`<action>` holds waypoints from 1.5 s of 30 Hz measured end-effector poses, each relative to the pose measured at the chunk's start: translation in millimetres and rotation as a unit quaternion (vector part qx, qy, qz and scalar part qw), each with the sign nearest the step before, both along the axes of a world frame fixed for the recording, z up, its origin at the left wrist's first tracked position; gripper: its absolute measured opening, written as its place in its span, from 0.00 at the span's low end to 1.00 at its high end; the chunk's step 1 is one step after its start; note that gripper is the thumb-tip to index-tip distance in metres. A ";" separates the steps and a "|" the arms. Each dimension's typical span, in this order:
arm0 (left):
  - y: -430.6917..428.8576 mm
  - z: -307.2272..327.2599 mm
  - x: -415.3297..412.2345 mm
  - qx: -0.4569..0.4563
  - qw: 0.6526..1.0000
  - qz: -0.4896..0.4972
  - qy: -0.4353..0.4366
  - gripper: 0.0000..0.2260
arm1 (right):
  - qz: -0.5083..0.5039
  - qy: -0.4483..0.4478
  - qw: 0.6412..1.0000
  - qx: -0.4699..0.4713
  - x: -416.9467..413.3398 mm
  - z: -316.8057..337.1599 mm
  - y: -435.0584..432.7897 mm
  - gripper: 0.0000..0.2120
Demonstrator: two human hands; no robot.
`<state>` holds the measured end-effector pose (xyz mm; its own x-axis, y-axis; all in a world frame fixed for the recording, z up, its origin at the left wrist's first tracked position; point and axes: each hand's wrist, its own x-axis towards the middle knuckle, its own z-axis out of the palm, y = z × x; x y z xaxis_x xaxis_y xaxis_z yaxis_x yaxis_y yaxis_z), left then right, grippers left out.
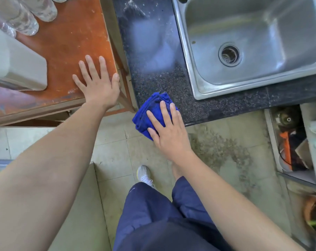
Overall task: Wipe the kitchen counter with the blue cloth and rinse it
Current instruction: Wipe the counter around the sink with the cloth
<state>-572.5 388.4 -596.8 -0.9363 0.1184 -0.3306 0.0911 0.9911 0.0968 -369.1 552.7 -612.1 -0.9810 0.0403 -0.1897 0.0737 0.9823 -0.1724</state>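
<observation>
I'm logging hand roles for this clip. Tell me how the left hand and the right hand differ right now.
The left hand lies on the orange-brown wooden table; the right hand is at the near corner of the black speckled counter. The left hand touches bare wood, while the right presses on the folded blue cloth. The left fingers are spread wider than the right's. Both are flat, palm down, gripping nothing.

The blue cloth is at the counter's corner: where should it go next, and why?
Probably push the blue cloth away along the dark counter under the right hand, towards the white specks at the far end, which look unwiped.
</observation>
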 end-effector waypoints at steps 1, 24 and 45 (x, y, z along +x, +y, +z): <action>0.4 1.3 0.6 0.001 1.000 -0.002 -0.004 0.30 | 0.007 -0.009 1.000 0.011 7.5 1.0 9.5 0.26; 5.2 1.8 1.5 -0.010 1.000 0.008 -0.017 0.38 | -0.052 -0.086 0.995 0.027 -182.2 15.7 78.4 0.29; 40.9 -1.0 -112.7 -0.030 0.996 -0.011 0.088 0.46 | -0.002 -0.070 0.996 0.054 -403.5 15.9 106.1 0.29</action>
